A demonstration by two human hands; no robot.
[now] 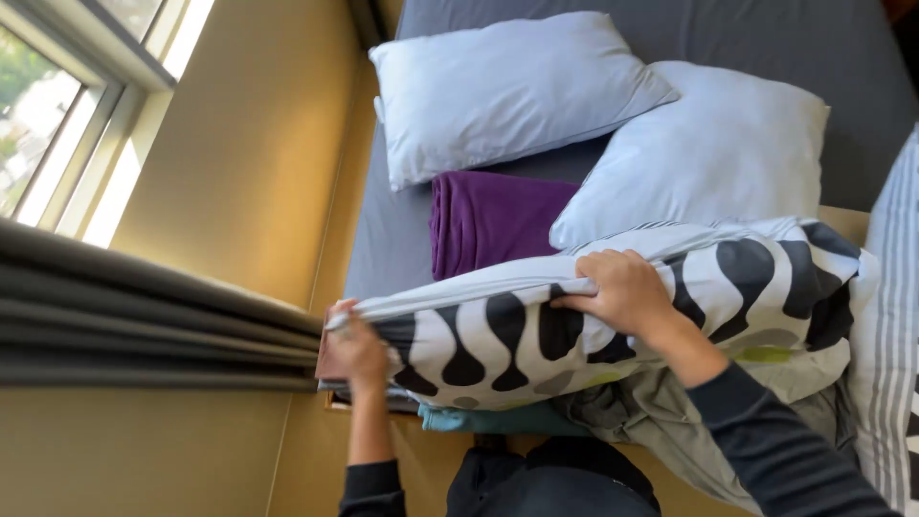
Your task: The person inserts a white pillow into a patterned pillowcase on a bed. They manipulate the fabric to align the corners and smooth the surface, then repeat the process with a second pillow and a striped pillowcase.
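A pillow in a white case with bold black wavy shapes [498, 335] lies across the near edge of the bed. My left hand [356, 347] grips its left end, beside the wall. My right hand [622, 290] is closed on the fabric along its upper edge, near the middle. Under the pillow show a teal cloth [498, 418] and a grey-olive cloth [661, 416].
Two pale blue pillows [498, 86] [718, 153] lie on the grey sheet [388, 239], a folded purple blanket [488, 220] between them. A grey-striped cloth [895, 335] is at the right. Yellow wall [239, 172], dark grey curtain [124, 316] and window [57, 105] stand left.
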